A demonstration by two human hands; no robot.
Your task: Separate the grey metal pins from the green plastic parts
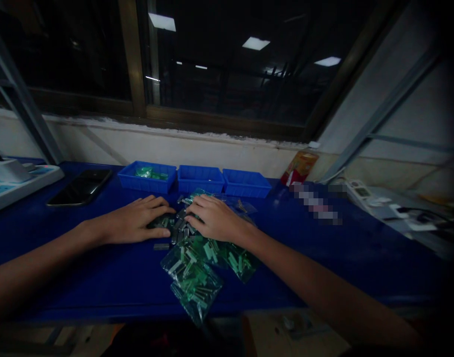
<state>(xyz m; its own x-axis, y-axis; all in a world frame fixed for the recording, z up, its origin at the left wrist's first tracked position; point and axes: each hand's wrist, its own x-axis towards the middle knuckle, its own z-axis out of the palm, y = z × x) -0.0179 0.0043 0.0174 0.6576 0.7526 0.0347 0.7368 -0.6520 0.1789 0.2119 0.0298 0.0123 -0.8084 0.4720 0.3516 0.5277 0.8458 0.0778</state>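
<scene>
A pile of small, dark, shiny flat pieces [180,227] lies on the blue tabletop between my hands. My left hand [139,220] rests at the pile's left side, thumb apart from its curved fingers, partly over a dark green clear bag [160,224]. From the right, my right hand [215,218] reaches over the pile with fingers bent and apart; its fingertips are near the pieces. Nothing shows gripped in either hand. Green clear bags of small, light strip-shaped parts [195,277] lie in front of my right hand, one overhanging the table's front edge.
Three blue bins stand along the wall: the left bin [147,184] contains green bags, beside a middle bin [200,186] and a right bin [247,190]. A phone [80,187] and a power strip [29,186] lie left. A red-and-yellow packet [300,167] stands back right.
</scene>
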